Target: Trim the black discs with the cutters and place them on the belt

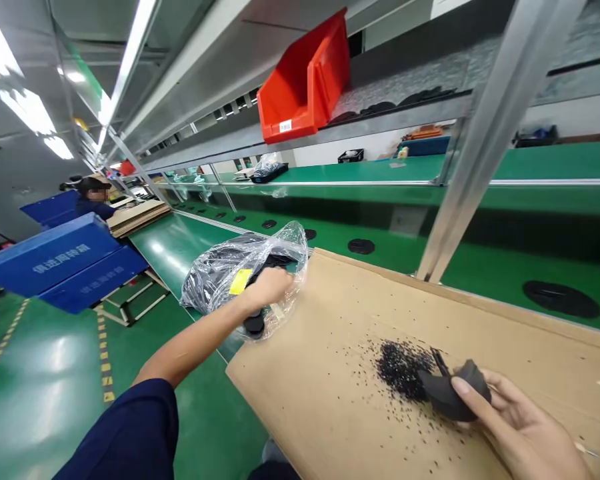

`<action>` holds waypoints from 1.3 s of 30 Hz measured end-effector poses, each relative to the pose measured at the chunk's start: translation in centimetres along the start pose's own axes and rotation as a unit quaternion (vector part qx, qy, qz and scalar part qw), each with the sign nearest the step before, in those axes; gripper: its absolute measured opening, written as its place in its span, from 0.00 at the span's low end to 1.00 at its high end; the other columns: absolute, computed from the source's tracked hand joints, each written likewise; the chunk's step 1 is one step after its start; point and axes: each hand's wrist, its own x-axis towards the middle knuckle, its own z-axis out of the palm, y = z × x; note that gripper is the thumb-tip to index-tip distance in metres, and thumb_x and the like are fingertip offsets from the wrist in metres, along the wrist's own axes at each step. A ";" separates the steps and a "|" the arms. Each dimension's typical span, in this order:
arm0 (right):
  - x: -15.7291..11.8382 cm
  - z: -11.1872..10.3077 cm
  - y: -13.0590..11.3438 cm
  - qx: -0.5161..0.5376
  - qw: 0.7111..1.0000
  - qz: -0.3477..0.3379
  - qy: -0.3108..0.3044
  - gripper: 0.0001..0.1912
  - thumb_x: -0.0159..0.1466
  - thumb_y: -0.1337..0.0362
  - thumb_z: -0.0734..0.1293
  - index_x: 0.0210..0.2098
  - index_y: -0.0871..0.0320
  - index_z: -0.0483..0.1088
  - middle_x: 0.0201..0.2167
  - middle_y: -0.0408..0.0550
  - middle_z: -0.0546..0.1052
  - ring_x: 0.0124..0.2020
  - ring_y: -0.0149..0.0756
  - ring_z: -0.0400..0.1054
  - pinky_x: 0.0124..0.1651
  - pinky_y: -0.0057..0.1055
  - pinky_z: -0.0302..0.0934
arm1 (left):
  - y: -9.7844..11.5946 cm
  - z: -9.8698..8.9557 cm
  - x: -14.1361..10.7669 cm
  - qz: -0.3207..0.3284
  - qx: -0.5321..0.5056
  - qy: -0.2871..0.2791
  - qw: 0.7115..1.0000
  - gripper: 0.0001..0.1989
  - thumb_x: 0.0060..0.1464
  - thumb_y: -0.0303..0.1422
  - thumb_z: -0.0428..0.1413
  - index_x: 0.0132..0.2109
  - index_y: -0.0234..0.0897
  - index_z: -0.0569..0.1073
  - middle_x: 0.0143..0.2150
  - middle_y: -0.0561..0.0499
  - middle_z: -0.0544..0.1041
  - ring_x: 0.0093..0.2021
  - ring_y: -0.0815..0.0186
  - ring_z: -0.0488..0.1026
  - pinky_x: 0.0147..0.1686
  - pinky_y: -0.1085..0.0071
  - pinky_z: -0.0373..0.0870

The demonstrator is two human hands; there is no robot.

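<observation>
While my arms reach out over the line, blue plastic crates (45, 257) stack up at 9 o'clock, and a co-worker (93, 197) stands beyond them at 10 o'clock. My navy sleeve (125, 427) comes in at 7 o'clock. My left hand (267, 290) lies partly curled on a clear plastic bag (285, 247) at 10 o'clock, though I can't tell whether it is gripping the film or only pressing on it. Dark pieces show through the bag, beside a yellow label (240, 281).

At 4 o'clock, a cardboard sheet (305, 347) lies across the green bench (545, 267), with loose black crumbs (403, 370) heaped and scattered on it. My right hand (523, 430) is partly open and pinches a curved black rubbery piece (453, 397) just beside the heap. A thin dark tip (440, 363) rises from the piece, but I can't tell what it is.

The step in hand looks like handling this piece over the crumbs, and the next move calls for a steady hold so the loose crumbs aren't disturbed.
</observation>
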 end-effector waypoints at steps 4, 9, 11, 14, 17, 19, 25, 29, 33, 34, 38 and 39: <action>-0.9 1.0 -0.1 0.019 1.000 -0.004 -0.017 0.32 0.45 0.42 0.77 0.43 0.54 0.75 0.39 0.51 0.82 0.34 0.43 0.76 0.26 0.29 0.73 | -5.3 1.0 0.8 -0.081 0.025 0.023 0.996 0.15 0.65 0.37 0.57 0.54 0.33 0.72 0.53 0.44 0.75 0.50 0.60 0.76 0.49 0.57 0.76; -1.8 0.9 0.7 0.029 0.999 -0.007 -0.018 0.29 0.45 0.44 0.78 0.40 0.55 0.77 0.37 0.52 0.82 0.34 0.43 0.75 0.29 0.31 0.73 | -6.3 0.8 1.0 -0.067 -0.018 0.072 0.995 0.10 0.65 0.34 0.56 0.49 0.31 0.74 0.46 0.45 0.77 0.46 0.61 0.76 0.47 0.59 0.76; -2.2 0.7 0.8 0.029 0.999 -0.008 -0.021 0.29 0.47 0.44 0.77 0.42 0.56 0.78 0.38 0.53 0.82 0.35 0.45 0.76 0.32 0.33 0.74 | -5.1 0.4 0.7 -0.031 -0.055 0.105 0.993 0.08 0.66 0.31 0.52 0.44 0.31 0.74 0.43 0.43 0.77 0.45 0.61 0.76 0.48 0.61 0.74; -3.1 0.7 0.4 0.033 0.998 0.000 -0.044 0.32 0.51 0.42 0.76 0.46 0.58 0.77 0.40 0.55 0.82 0.37 0.46 0.76 0.33 0.34 0.74 | -1.1 0.5 -0.1 0.054 -0.122 0.131 0.982 0.10 0.67 0.30 0.48 0.41 0.32 0.73 0.48 0.40 0.76 0.51 0.60 0.74 0.52 0.65 0.72; -4.3 0.8 -0.4 0.030 0.996 -0.035 -0.080 0.27 0.55 0.43 0.74 0.43 0.58 0.77 0.38 0.53 0.81 0.38 0.44 0.75 0.39 0.35 0.74 | 4.8 1.8 -1.5 0.185 -0.310 0.095 0.928 0.12 0.67 0.36 0.51 0.39 0.33 0.73 0.49 0.41 0.76 0.55 0.59 0.72 0.55 0.66 0.69; -5.0 0.8 -0.9 0.030 0.991 -0.075 -0.111 0.21 0.59 0.45 0.72 0.37 0.57 0.78 0.37 0.53 0.79 0.40 0.43 0.75 0.43 0.35 0.73 | 9.0 3.0 -2.4 0.238 -0.483 0.003 0.843 0.15 0.65 0.41 0.54 0.38 0.33 0.73 0.42 0.43 0.77 0.48 0.60 0.75 0.48 0.67 0.71; -5.7 0.9 -1.3 0.051 0.983 -0.106 -0.141 0.15 0.62 0.50 0.71 0.38 0.56 0.78 0.48 0.55 0.76 0.49 0.43 0.72 0.50 0.37 0.70 | 16.3 5.9 -3.8 0.197 -0.707 -0.167 0.659 0.21 0.59 0.50 0.59 0.39 0.34 0.74 0.35 0.48 0.76 0.36 0.65 0.74 0.37 0.71 0.72; -5.6 1.1 -1.0 0.028 0.986 -0.095 -0.134 0.16 0.64 0.49 0.70 0.39 0.56 0.78 0.41 0.52 0.78 0.43 0.41 0.73 0.47 0.35 0.70 | 16.9 6.8 -4.0 0.186 -0.742 -0.155 0.625 0.25 0.59 0.54 0.56 0.49 0.37 0.74 0.43 0.45 0.77 0.44 0.61 0.75 0.44 0.68 0.73; -5.6 1.3 -0.8 0.031 0.985 -0.086 -0.145 0.15 0.64 0.50 0.69 0.37 0.56 0.77 0.42 0.52 0.77 0.45 0.41 0.72 0.47 0.34 0.70 | 16.9 7.1 -4.1 0.154 -0.749 -0.121 0.633 0.23 0.56 0.52 0.61 0.45 0.35 0.76 0.41 0.46 0.77 0.44 0.61 0.75 0.44 0.69 0.72; -5.6 1.4 -0.8 0.030 0.985 -0.084 -0.147 0.15 0.65 0.50 0.69 0.38 0.55 0.77 0.42 0.52 0.77 0.45 0.41 0.72 0.47 0.34 0.70 | 17.0 7.3 -4.1 0.144 -0.753 -0.125 0.630 0.23 0.55 0.51 0.61 0.45 0.35 0.76 0.41 0.46 0.77 0.43 0.62 0.75 0.43 0.69 0.73; -5.8 1.6 -1.0 -0.020 0.982 -0.106 -0.155 0.13 0.66 0.52 0.67 0.40 0.54 0.78 0.43 0.52 0.77 0.45 0.41 0.71 0.47 0.35 0.70 | 17.1 7.8 -4.1 0.090 -0.762 -0.162 0.620 0.21 0.54 0.49 0.63 0.42 0.34 0.75 0.35 0.49 0.75 0.33 0.68 0.74 0.33 0.74 0.72; -5.9 1.7 -1.0 -0.032 0.982 -0.111 -0.151 0.12 0.66 0.53 0.67 0.39 0.54 0.78 0.43 0.52 0.77 0.45 0.41 0.71 0.46 0.35 0.69 | 17.0 7.9 -4.0 0.075 -0.764 -0.158 0.621 0.20 0.54 0.47 0.64 0.40 0.33 0.74 0.32 0.51 0.75 0.30 0.70 0.72 0.30 0.76 0.72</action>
